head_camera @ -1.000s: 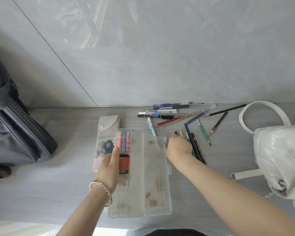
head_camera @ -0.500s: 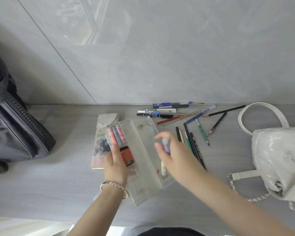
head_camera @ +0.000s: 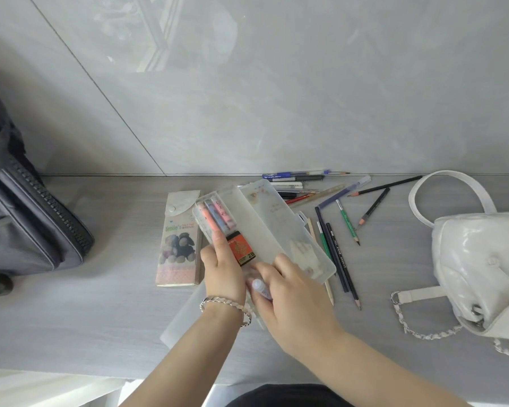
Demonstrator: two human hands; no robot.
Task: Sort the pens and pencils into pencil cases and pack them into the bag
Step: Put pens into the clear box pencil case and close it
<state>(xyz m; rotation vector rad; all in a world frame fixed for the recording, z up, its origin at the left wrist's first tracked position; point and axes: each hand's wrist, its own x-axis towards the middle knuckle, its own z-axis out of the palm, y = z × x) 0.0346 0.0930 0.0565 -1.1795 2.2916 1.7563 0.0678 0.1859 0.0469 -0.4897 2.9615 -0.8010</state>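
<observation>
- The right hand (head_camera: 294, 304) pinches one pen (head_camera: 261, 288) with a pale violet cap, fingers curled round its barrel; the cap points toward the left hand.
- Touching it on the left, the left hand (head_camera: 222, 268) grips the near end of the clear pencil case (head_camera: 279, 227), index finger laid straight along the tray. One bracelet (head_camera: 218, 301) circles that wrist.
- Below both wrists a translucent flap (head_camera: 182, 321) of the case juts toward the table's (head_camera: 100, 318) near edge.
- Just beyond the left fingertip, inside the tray: one orange lead box (head_camera: 244, 251) marked 2B, then three markers (head_camera: 215, 215) side by side.
- Just left of the grip lies a second, printed pencil case (head_camera: 177, 251), flat and closed.
- Just right of the grip, four pencils (head_camera: 340, 259) lie nearly parallel, partly under the clear case's edge.
- Farther right and beyond, four more loose pieces (head_camera: 347, 223) fan out.
- Farthest, a bundle of pens (head_camera: 294, 174) hugs the wall (head_camera: 276, 98), too overlapped to count.
- Two bags: a dark bag (head_camera: 33, 230) well left, a white bag (head_camera: 482, 268) well right. Bare tabletop opens on the left between the printed case and the dark bag; a narrower strip separates the pencils from the white bag.
</observation>
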